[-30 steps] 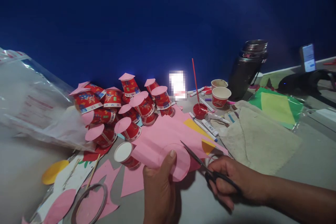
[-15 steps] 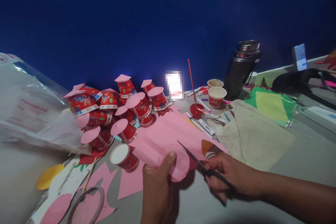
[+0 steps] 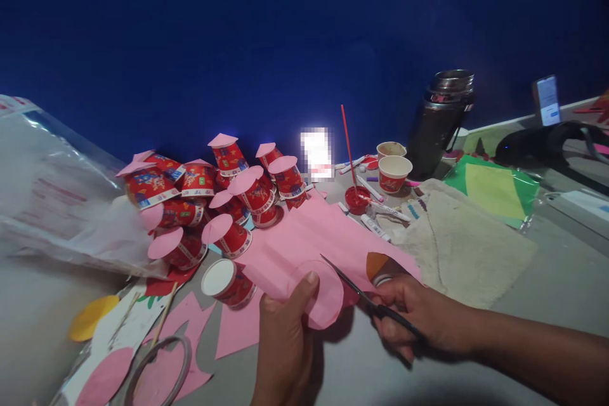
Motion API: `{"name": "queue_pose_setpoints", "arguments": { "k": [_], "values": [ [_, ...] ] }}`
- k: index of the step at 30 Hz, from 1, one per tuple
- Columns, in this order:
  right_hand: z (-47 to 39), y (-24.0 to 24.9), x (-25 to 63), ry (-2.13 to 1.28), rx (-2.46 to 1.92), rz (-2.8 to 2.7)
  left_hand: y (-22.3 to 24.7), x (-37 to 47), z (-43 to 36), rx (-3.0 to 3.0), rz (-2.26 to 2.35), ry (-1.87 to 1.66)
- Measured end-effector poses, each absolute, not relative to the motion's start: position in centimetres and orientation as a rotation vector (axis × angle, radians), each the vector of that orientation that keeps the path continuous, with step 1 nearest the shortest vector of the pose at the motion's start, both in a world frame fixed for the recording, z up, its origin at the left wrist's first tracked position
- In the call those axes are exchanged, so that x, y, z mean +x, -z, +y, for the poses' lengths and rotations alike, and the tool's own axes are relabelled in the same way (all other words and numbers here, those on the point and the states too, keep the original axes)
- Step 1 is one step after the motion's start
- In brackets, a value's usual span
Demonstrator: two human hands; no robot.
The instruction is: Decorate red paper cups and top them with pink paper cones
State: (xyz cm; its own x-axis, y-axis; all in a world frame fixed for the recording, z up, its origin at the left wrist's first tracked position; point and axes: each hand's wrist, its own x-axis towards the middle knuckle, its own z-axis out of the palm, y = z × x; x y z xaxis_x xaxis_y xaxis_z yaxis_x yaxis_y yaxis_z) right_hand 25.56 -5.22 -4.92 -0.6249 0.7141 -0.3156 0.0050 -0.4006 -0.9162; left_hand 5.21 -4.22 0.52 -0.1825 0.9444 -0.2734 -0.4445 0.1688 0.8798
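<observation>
At the near edge of the tabletop (image 3: 547,279), the left hand (image 3: 285,336) has its grip closed on a folded pink paper sheet (image 3: 304,247), thumb pressed on top by a rounded flap. Just to the right, the right hand (image 3: 419,317) is wrapped tight around the handles of black scissors (image 3: 366,298), blades parted only a little, their tip over the paper. A heap of red paper cups (image 3: 214,196) lies far left, a towel (image 3: 457,247) right.

Craft table: paper cups (image 3: 228,190), markers (image 3: 375,227)
</observation>
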Motion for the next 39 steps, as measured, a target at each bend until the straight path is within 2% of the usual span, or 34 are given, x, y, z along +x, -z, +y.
{"name": "queue_pose_setpoints", "arguments": {
  "k": [39],
  "values": [
    [-5.3, 4.0, 25.4, -2.100, -1.134, -1.337, -1.2, 4.0, -4.0, 0.645, 1.135, -1.246]
  ]
}}
